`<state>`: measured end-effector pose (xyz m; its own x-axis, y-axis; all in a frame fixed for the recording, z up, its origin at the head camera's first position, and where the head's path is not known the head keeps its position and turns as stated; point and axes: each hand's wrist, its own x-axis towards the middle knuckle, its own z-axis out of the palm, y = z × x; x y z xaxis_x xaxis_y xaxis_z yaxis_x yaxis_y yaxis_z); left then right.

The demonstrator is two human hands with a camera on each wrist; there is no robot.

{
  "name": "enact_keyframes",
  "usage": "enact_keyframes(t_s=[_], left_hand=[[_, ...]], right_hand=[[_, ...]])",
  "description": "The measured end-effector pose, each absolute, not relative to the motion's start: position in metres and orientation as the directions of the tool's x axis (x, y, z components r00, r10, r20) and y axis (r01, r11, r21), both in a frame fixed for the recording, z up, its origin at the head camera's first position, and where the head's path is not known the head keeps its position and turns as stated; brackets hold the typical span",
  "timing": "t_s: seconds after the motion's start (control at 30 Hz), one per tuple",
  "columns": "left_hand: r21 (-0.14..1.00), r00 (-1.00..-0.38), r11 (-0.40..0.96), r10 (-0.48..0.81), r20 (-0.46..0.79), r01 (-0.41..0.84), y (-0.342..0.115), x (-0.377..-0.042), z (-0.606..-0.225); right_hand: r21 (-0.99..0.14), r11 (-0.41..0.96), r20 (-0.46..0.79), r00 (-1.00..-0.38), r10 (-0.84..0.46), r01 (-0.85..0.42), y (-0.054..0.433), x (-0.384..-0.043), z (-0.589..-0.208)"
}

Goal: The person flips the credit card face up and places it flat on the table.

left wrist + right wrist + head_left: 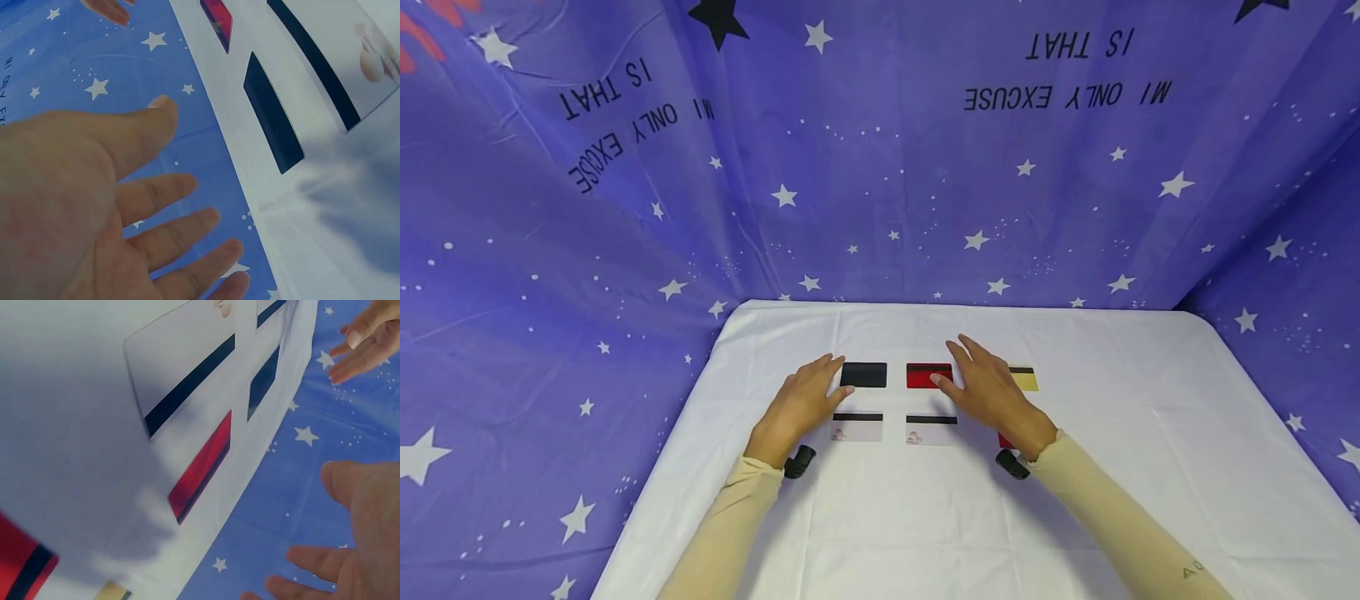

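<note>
Both hands held above the bench (880, 517), fingers loosely spread, nothing in either. Left hand (797, 407) beside the black card (863, 375); right hand (992, 393) between a red card (919, 380) and a gold card (1026, 380). Near row: two white cards (857, 429), another red one mostly hidden under the right wrist. Step judged: cards laid out flat, none gripped; lifting one would call for pinching a thin edge. No containers seen.
</note>
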<state>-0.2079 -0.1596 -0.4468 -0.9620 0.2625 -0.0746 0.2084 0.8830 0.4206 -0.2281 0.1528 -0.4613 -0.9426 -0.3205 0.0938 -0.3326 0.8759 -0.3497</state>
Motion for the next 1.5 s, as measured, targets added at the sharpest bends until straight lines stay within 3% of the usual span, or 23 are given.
enact_keyframes(t_s=[0.4,0.7,1.5], left_hand=[[0.396,-0.962,0.892,0.265,-0.064,0.219,-0.163,-0.218,-0.449],[0.361,-0.968,0.904,0.252,-0.014,0.230,-0.168,-0.232,-0.456],[0.352,-0.968,0.915,0.239,-0.079,0.197,-0.167,-0.254,-0.467]], right_hand=[[-0.445,0.835,0.023,-0.936,-0.351,-0.324,0.125,-0.241,-0.469],[-0.402,0.842,0.001,-0.920,-0.391,-0.359,0.106,-0.249,-0.479],[-0.367,0.846,-0.022,-0.905,-0.424,-0.387,0.066,-0.269,-0.488]])
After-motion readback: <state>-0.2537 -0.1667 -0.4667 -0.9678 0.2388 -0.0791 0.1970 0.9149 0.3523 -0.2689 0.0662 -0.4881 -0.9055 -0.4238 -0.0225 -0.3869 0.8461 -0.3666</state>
